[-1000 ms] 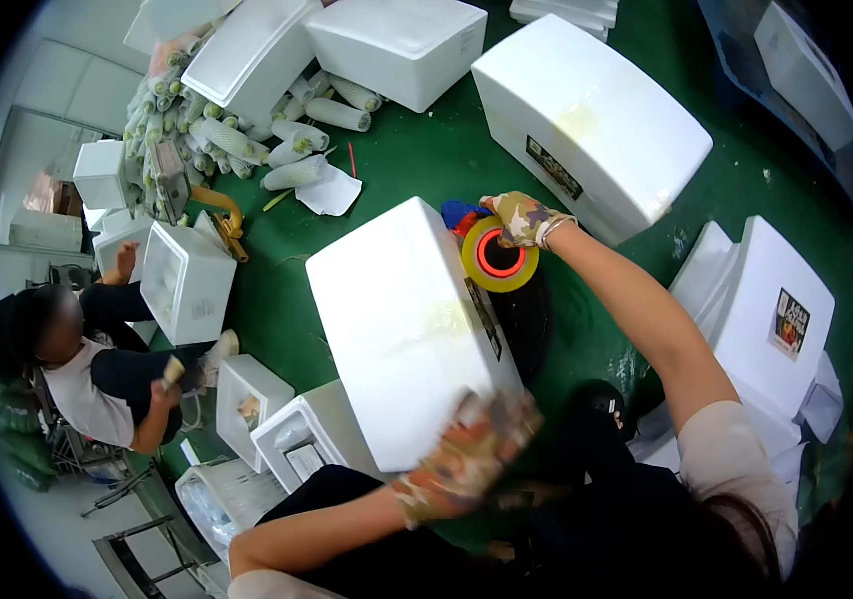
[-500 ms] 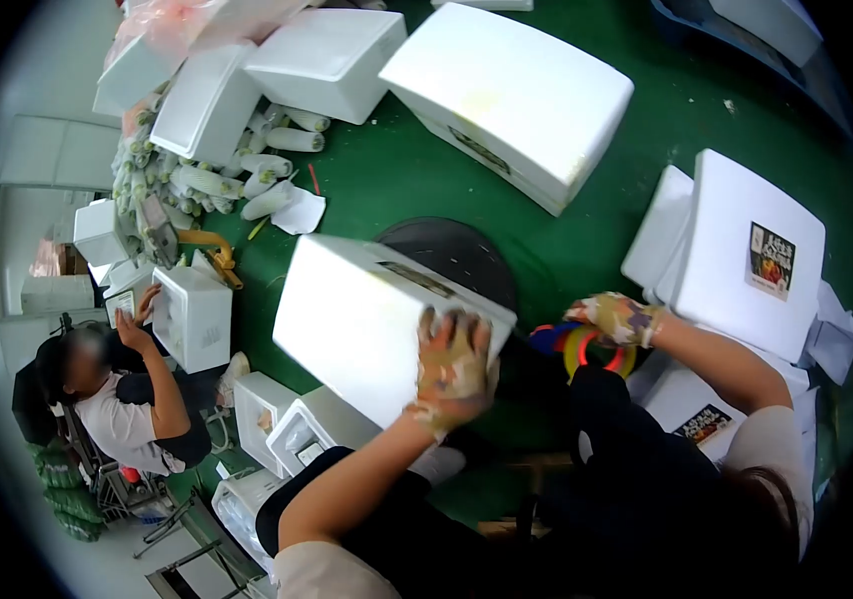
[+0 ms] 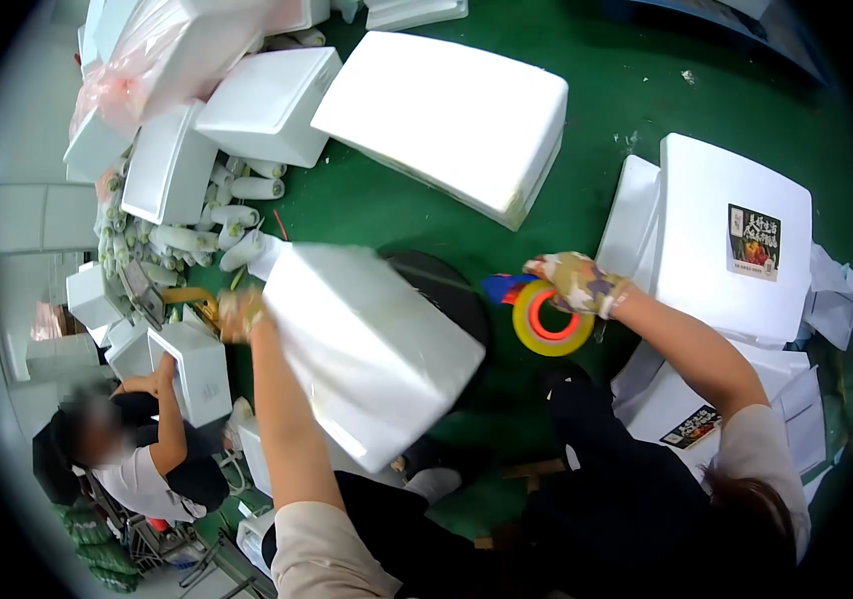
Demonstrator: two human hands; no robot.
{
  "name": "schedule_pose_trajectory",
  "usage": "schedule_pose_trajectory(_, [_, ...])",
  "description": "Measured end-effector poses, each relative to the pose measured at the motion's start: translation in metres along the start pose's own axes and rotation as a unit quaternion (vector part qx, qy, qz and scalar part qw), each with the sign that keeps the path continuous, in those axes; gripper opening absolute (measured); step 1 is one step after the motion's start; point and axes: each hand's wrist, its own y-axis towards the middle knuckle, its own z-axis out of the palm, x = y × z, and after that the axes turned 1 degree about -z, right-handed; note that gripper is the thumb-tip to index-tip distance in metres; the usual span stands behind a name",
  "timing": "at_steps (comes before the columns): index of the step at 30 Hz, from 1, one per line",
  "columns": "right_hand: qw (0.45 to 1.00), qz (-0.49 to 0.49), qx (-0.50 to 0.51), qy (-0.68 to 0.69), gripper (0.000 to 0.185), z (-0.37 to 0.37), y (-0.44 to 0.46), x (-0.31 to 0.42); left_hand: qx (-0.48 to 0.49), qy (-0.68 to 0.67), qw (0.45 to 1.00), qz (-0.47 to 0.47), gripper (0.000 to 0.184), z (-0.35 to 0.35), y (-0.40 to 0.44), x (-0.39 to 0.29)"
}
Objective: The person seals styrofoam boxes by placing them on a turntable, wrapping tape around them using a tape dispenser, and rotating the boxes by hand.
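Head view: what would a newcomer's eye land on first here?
Probably the large white foam box in the middle, blurred and partly hiding a round black disc, with the camouflage-gloved left hand at its left edge. Next, the bright yellow tape roll at the right hand, right of that box. Then the dark printed label on white foam at the right.

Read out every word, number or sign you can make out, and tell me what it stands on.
"美好生活", apparently: top line of the upper sticker on the large white foam piece at right; its smaller lines are unreadable.
Lower sticker: characters too small and blurred to read.
Foam box beside the co-worker: faint print, too small.
Tape roll: nothing readable.
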Motion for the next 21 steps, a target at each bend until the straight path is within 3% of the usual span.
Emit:
schedule_pose_trajectory(1, [0.999, -0.028, -0.017, -0.014, 0.058, 0.006, 0.016, -0.004, 0.029, -0.027, 0.993, -0.109, 0.029, -0.012, -0.028, 0.027])
schedule_pose_trajectory(3, [0.997, 0.012, 0.071, -0.018, 0.056, -0.003, 0.05, 0.01, 0.036, -0.073, 0.959, -0.271, 0.029, -0.015, -0.088, 0.074])
schedule_pose_trajectory(5, [1.0, 0.009, 0.023, -0.008, 0.052, -0.005, 0.068, 0.014, 0.003, -0.092, 0.951, -0.296, 0.03, -0.024, -0.143, 0.089])
schedule_pose_trajectory(7, [1.0, 0.02, 0.008, -0.011, 0.052, -0.003, 0.092, 0.006, -0.086, -0.087, 0.981, -0.149, 0.05, -0.033, -0.173, 0.092])
schedule_pose_trajectory(8, [0.999, -0.012, 0.002, -0.041, 0.053, 0.003, 0.097, 0.006, -0.155, -0.303, 0.94, -0.034, 0.056, -0.094, -0.195, 0.051])
schedule_pose_trajectory(9, [0.999, -0.013, 0.005, -0.038, 0.053, 0.005, 0.098, 0.011, -0.171, -0.497, 0.845, 0.101, 0.072, -0.16, -0.218, 0.008])
schedule_pose_trajectory(10, [0.998, 0.007, 0.04, -0.052, 0.053, 0.003, 0.096, 0.018, -0.096, -0.512, 0.82, 0.238, 0.071, -0.221, -0.236, -0.031])
schedule_pose_trajectory(11, [0.994, 0.028, 0.076, -0.067, 0.054, -0.001, 0.091, 0.024, -0.058, -0.41, 0.844, 0.34, 0.07, -0.307, -0.256, -0.057])
schedule_pose_trajectory(13, [0.997, 0.018, 0.069, -0.042, 0.06, -0.006, 0.075, 0.02, -0.113, -0.36, 0.84, 0.39, 0.066, -0.317, -0.247, -0.094])
schedule_pose_trajectory(15, [0.998, -0.03, -0.013, -0.046, 0.059, 0.007, 0.047, 0.002, 0.048, -0.357, 0.863, 0.354, 0.062, -0.298, -0.225, -0.112])
schedule_pose_trajectory(16, [0.998, -0.031, 0.023, -0.053, 0.058, 0.012, 0.037, 0.0, -0.016, -0.357, 0.865, 0.352, 0.058, -0.282, -0.223, -0.114])
schedule_pose_trajectory(17, [0.99, 0.026, 0.119, -0.063, 0.058, -0.002, 0.025, 0.023, -0.011, -0.347, 0.879, 0.328, 0.057, -0.28, -0.222, -0.115])
schedule_pose_trajectory(19, [0.991, -0.028, 0.132, 0.007, 0.058, 0.024, -0.01, 0.011, -0.026, -0.36, 0.893, 0.27, 0.05, -0.276, -0.213, -0.118])
schedule_pose_trajectory(20, [0.986, -0.003, 0.169, -0.013, 0.056, 0.037, -0.027, 0.005, -0.031, -0.37, 0.894, 0.253, 0.048, -0.272, -0.206, -0.119])
schedule_pose_trajectory(21, [0.988, -0.049, 0.146, -0.011, 0.044, 0.037, -0.041, 0.009, -0.038, -0.378, 0.895, 0.235, 0.047, -0.265, -0.199, -0.12])
